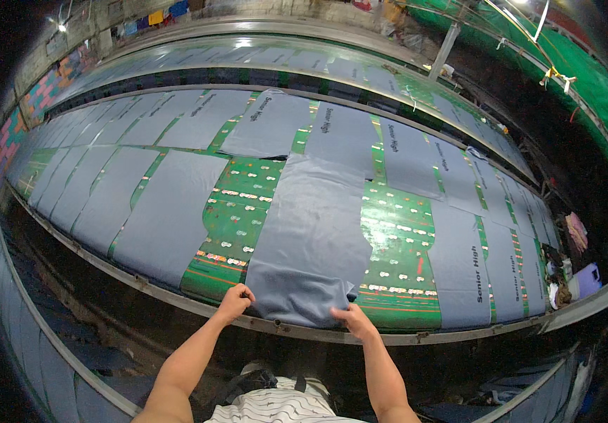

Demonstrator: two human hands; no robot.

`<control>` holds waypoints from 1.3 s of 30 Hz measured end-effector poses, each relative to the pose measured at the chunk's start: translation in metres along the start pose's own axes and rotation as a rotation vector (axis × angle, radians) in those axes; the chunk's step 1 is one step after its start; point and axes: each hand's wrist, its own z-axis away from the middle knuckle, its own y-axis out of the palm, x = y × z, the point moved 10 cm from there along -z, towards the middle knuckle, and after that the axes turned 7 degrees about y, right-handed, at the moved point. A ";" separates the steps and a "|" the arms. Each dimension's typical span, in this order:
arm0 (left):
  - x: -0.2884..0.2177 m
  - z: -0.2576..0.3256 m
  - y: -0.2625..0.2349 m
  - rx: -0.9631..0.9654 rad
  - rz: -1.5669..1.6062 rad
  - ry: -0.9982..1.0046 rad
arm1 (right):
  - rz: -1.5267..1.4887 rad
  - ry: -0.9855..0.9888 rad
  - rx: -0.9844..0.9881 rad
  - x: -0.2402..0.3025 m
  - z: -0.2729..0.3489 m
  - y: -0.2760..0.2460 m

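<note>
A blue-grey fabric panel lies lengthwise over the green printing table, its near end rumpled and wavy. At its near left corner, my left hand is closed in a pinch on the fabric edge. My right hand grips the near right corner, where a small flap of cloth is turned up. The panel's far end meets another grey panel with dark lettering. Bare green surface with rows of small white and orange marks shows on both sides of the panel.
Flat grey panels line the table to the left, and printed ones to the right. A metal rail edges the near side. Beyond stands a second long table. A purple container sits at the right end.
</note>
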 end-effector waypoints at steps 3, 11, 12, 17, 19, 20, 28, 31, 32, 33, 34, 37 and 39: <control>0.015 0.008 -0.010 -0.082 0.054 -0.131 | -0.060 0.070 -0.097 0.024 0.030 0.014; 0.005 -0.003 -0.007 -0.031 -0.068 -0.039 | -0.128 -0.040 -0.222 0.015 0.025 -0.009; 0.005 -0.003 -0.009 -0.053 -0.070 -0.010 | -0.148 -0.059 -0.251 0.012 0.024 -0.010; 0.009 -0.001 -0.007 0.015 -0.021 -0.010 | -0.012 -0.049 -0.209 0.018 0.026 -0.002; 0.008 0.001 -0.011 -0.028 0.011 -0.025 | -0.158 -0.046 -0.247 0.027 0.033 0.001; 0.013 0.001 -0.011 -0.077 0.070 -0.059 | -0.146 -0.056 -0.298 0.026 0.030 -0.004; 0.041 -0.004 -0.015 -0.154 -0.036 -0.107 | 0.373 -0.086 -0.541 0.008 0.000 -0.062; 0.040 -0.007 -0.016 -0.193 -0.077 -0.149 | 0.227 -0.316 -0.553 0.021 0.010 -0.055; 0.036 -0.008 -0.017 -0.220 -0.030 -0.139 | 0.165 -0.316 -0.583 0.019 0.011 -0.057; 0.031 -0.010 -0.017 -0.247 0.018 -0.128 | 0.104 -0.315 -0.614 0.021 0.016 -0.058; 0.027 -0.011 -0.014 -0.239 0.051 -0.132 | 0.043 -0.315 -0.644 0.022 0.020 -0.062; 0.017 -0.022 -0.009 -0.158 0.016 -0.149 | 0.298 -0.271 -0.559 0.009 -0.004 -0.080; 0.036 -0.011 -0.027 -0.069 -0.199 -0.213 | 0.354 -0.108 -0.404 0.015 0.004 -0.045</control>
